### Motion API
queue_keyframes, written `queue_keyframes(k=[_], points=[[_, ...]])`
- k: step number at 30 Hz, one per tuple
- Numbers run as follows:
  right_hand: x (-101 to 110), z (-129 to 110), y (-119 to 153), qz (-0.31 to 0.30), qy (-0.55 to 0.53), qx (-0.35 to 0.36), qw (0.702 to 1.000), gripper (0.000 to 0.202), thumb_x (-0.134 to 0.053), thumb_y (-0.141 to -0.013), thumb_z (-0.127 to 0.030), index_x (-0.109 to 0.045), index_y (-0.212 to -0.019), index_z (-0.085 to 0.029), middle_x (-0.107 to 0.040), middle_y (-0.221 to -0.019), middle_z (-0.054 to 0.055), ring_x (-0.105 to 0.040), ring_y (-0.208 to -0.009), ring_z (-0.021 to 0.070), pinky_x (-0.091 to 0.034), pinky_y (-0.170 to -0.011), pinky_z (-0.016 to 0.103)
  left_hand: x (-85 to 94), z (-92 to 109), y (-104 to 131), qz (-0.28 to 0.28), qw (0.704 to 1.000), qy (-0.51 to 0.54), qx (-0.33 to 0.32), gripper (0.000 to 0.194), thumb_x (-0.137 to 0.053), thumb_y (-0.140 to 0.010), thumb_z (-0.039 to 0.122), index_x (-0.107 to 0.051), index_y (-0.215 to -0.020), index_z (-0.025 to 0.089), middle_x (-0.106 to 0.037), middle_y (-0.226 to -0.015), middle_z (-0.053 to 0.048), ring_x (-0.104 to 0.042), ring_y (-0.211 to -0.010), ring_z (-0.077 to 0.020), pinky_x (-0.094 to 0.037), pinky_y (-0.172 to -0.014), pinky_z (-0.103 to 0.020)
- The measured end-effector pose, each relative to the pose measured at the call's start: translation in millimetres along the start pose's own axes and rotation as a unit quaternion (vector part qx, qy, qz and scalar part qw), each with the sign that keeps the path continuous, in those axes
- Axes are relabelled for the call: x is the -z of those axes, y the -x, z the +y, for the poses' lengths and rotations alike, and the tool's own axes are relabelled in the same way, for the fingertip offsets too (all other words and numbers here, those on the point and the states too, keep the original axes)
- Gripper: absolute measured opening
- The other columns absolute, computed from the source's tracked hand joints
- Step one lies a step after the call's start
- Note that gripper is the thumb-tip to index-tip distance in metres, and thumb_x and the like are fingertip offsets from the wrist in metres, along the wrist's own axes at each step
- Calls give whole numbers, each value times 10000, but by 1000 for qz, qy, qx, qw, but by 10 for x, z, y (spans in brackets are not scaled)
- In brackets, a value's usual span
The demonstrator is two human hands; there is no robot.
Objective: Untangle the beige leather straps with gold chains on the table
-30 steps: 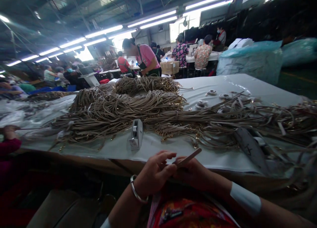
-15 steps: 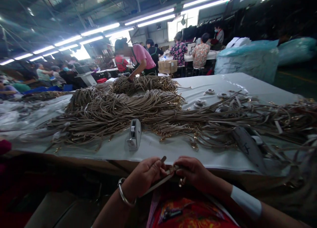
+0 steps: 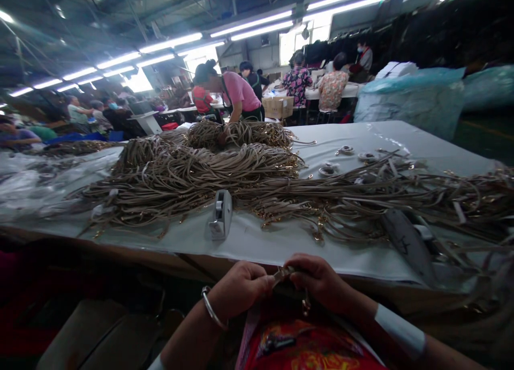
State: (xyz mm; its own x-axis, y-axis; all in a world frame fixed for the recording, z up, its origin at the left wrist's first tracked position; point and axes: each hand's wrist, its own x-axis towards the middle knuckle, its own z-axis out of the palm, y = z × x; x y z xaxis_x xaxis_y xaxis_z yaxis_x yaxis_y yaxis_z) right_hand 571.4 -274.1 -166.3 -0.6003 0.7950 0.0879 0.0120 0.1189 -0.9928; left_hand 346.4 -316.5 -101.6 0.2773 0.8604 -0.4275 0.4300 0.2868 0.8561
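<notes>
Between my two hands, just in front of the table edge, is a narrow grey-beige strap (image 3: 280, 275). My left hand (image 3: 244, 286) is closed, pinching one part of it between thumb and fingers. Closed on the strap's other part is my right hand (image 3: 315, 278), near what looks like a small metal buckle or loop. A gold metal clasp (image 3: 306, 304) dangles below the right hand. Fingers hide most of the strap. Beyond my hands, a grey tape dispenser (image 3: 220, 214) stands on the table.
Large heaps of similar straps (image 3: 193, 169) with gold hardware cover the white table (image 3: 381, 137). A second tape dispenser (image 3: 409, 244) lies at the right, and tape rolls (image 3: 329, 169) sit farther back. Across the table, a co-worker in a pink shirt (image 3: 241, 91) reaches into the heap.
My left hand has turned and closed nearer to my right hand; the strap end that stuck up above its thumb no longer shows. The clasp hangs a little lower. The view has shifted slightly.
</notes>
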Motion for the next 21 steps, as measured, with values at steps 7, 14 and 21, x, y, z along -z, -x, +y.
queue_keyframes(k=[7,14,21], points=[[5,-85,-11,-26,31,38,998,151,-640,-872,-284,-705,-943,-168,-624,-846,30,-558,-778,156,-447,-691,242,-94,49,-77,-7,1000,-7,-10,464,-570,-830,541,-610,-613,133,-414,-502,53,-304,-486,-90,-213,-467,-248],[-31,-21,-2,3,-43,-67,997,264,-658,-860,-386,-704,-941,-139,-587,-691,-8,-498,-626,123,-415,-581,231,-126,169,-102,81,995,45,-34,374,-627,-790,492,-642,-724,124,-515,-606,27,-408,-562,-104,-313,-515,-222],[-51,-18,0,7,-23,-42,999,250,-672,-860,-379,-726,-940,-148,-635,-740,5,-532,-653,125,-435,-603,226,-146,85,-130,175,983,32,-40,347,-651,-779,471,-578,-646,159,-542,-564,28,-429,-527,-103,-333,-504,-220]])
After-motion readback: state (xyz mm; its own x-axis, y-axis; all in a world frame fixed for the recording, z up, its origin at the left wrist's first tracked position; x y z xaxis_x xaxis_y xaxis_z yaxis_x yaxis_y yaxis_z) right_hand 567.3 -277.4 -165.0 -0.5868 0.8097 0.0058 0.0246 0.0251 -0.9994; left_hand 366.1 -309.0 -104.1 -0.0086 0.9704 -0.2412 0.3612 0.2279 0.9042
